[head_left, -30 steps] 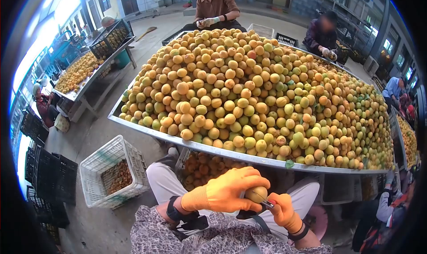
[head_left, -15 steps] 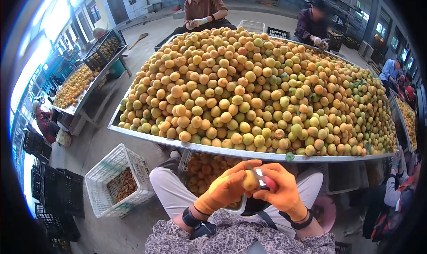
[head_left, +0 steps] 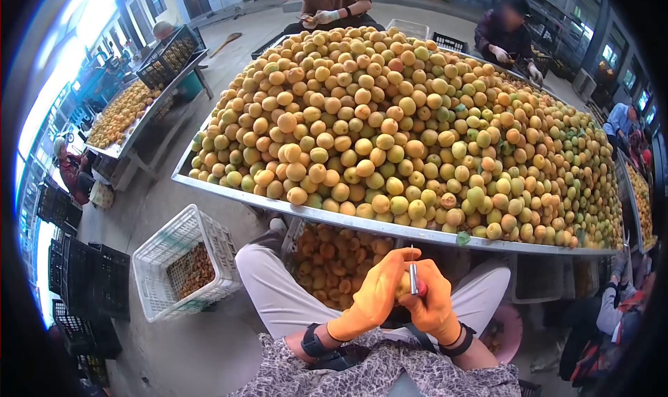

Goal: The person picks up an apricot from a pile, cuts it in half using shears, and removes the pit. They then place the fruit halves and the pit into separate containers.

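My left hand (head_left: 376,296), in an orange glove, is closed around an apricot (head_left: 403,286) in front of my lap. My fingers cover most of the fruit. My right hand (head_left: 435,305), gloved alike, grips a small red-handled knife (head_left: 414,280). Its shiny metal blade points up and lies against or right beside the apricot; the exact contact is hidden. Below the table edge, partly behind my left hand, stands a crate (head_left: 290,238) of halved-looking apricots (head_left: 332,261). Just beyond my hands rises a large heap of whole apricots (head_left: 390,132) on a metal-rimmed table (head_left: 334,221).
A white plastic crate (head_left: 149,275) with brownish pieces stands on the floor at left, near stacked black crates (head_left: 90,279). A pink basin (head_left: 510,334) is by my right knee. Across the table sit two people (head_left: 337,4); another fruit table (head_left: 115,148) is at far left.
Both hands have moved slightly down and closer together. The knife blade has turned from lying across the apricot to pointing upward. My view has shifted slightly.
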Tool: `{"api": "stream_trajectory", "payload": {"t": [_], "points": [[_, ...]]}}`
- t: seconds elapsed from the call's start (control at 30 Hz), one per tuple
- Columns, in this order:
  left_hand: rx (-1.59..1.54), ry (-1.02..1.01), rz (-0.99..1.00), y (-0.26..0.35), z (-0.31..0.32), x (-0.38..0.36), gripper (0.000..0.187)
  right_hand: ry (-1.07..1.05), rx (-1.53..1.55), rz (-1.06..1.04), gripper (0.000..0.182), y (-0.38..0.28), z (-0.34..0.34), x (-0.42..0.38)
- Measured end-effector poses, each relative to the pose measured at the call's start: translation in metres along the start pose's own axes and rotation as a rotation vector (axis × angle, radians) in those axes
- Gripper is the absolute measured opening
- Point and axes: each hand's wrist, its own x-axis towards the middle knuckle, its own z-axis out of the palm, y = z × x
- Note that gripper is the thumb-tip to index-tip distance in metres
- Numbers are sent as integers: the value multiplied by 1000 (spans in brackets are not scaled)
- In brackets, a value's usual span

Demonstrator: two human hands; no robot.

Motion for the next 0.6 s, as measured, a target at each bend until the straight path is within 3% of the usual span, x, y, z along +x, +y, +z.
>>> {"api": "stream_trajectory", "payload": {"t": [0.07, 0.2, 0.3, 0.47, 0.53, 0.57, 0.6], "points": [[-6, 50, -94, 8, 3, -3, 50, 55, 96, 115, 43, 1, 6, -8], [148, 125, 26, 4, 7, -1, 51, 164, 295, 203, 45, -1, 19, -8], [25, 3, -19, 4, -4, -2, 53, 210, 890, 576, 50, -6, 19, -7], [-119, 64, -204, 0, -7, 3, 54, 136, 871, 536, 50, -3, 17, -6], [-38, 56, -192, -2, -7, 5, 51, 18, 495, 484, 46, 8, 11, -9], [28, -72, -124, -5, -17, 5, 48, -12, 428, 508, 38, 5, 4, -8], [29, -73, -128, -5, -17, 3, 48, -10, 431, 511, 38, 2, 3, -5]]}}
